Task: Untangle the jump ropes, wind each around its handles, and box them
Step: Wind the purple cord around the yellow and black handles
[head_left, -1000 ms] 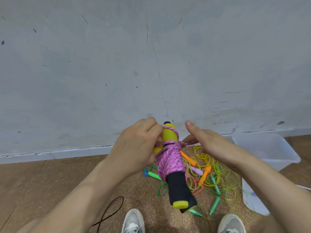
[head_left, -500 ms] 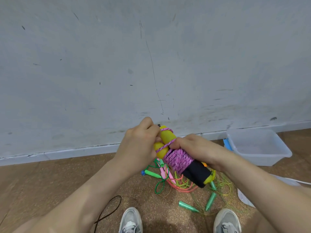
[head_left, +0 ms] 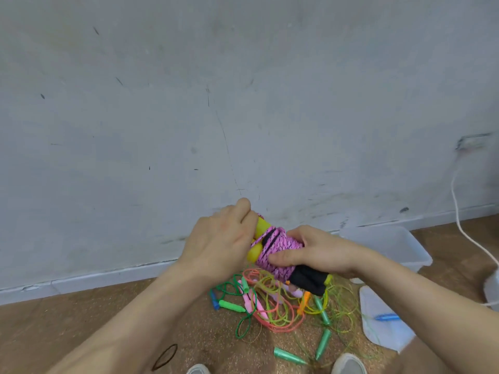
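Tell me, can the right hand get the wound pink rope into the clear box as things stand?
Probably yes. The right hand already grips the wound pink rope, and the clear box sits open just beyond it on that side, with nothing between them.

Even, soft light, moderately bright; no glare, faint shadows. Slight overall softness, motion blur on hands. Wide-angle bending at edges, baseboard curved.

Both hands around wound rope
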